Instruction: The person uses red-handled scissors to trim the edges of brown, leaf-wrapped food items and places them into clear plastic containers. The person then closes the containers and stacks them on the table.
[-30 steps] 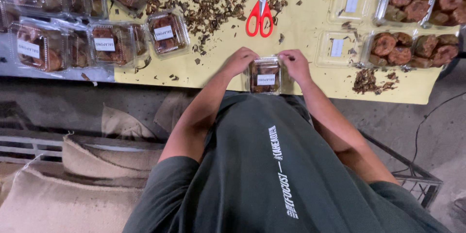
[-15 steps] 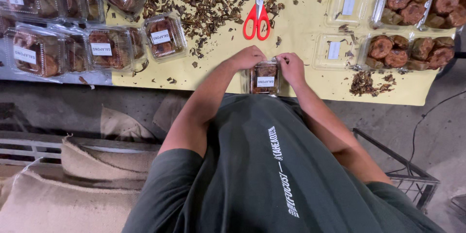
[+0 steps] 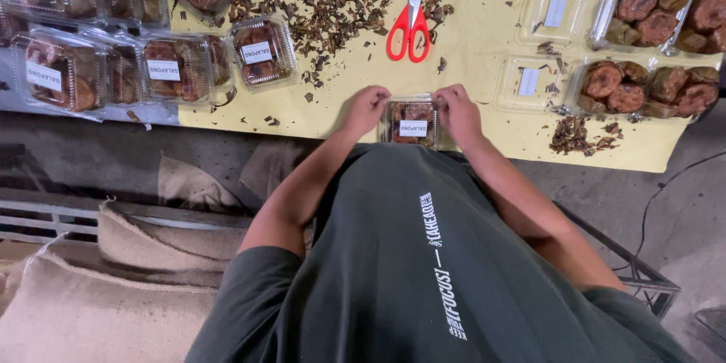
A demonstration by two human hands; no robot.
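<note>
The left hand (image 3: 368, 108) and right hand (image 3: 457, 110) are gripping a small clear box (image 3: 409, 121) of brown pieces, seemingly pressing its lid shut, needing even pressure along both edges.

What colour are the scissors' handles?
Red, on the scissors lying on the yellow table; seen in the head view.

My feed: light even, soft, daylight-like; source not visible. Yellow table (image 3: 484, 53) beyond hands bright, no blown glare. Faint sheen on clear lids left of hands. Floor nearer me dimmer, shadow under table edge. Focus sharp centre; wide-angle stretch at edges.
</note>
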